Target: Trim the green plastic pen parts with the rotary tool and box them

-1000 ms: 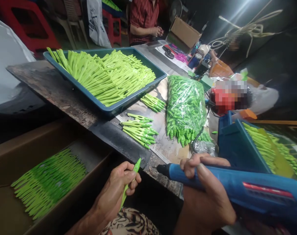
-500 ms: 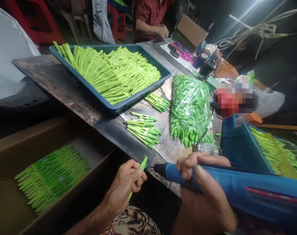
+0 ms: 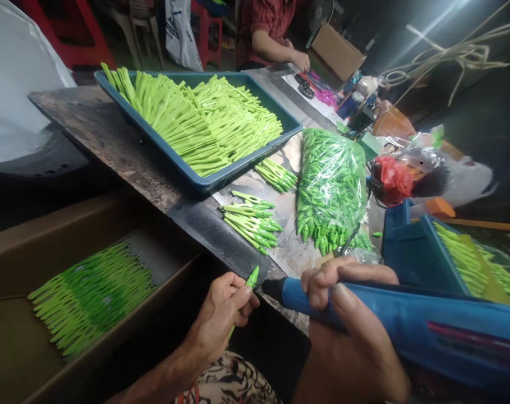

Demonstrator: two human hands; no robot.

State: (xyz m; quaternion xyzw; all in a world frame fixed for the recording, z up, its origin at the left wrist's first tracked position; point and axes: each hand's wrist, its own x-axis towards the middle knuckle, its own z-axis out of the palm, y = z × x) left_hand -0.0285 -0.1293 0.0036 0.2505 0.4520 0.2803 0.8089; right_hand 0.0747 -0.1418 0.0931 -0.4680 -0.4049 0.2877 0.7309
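Your left hand is closed around a slender lime-green plastic piece, its pointed tip sticking up past your fingers and its tail running down below your palm. Your right hand is wrapped around a blue glue gun, fingers curled over the barrel, and the gun's black nozzle sits just beside that green tip, though you can't tell if they touch. Both hands are in front of the teal plastic tray, which sits on the worn counter and is heaped with more lime-green pieces. Nearer you and left of the tray, an open cardboard box holds neat rows of green pieces. Just off the tray's near edge, loose green pieces lie in a small pile on the counter, with a smaller bundle touching the tray's side. To the right of the tray lies a clear plastic bag packed with green parts, and further right is a blue bin of green pieces. Beyond the tray, a co-worker's arm in a red sleeve reaches across the far end of the counter
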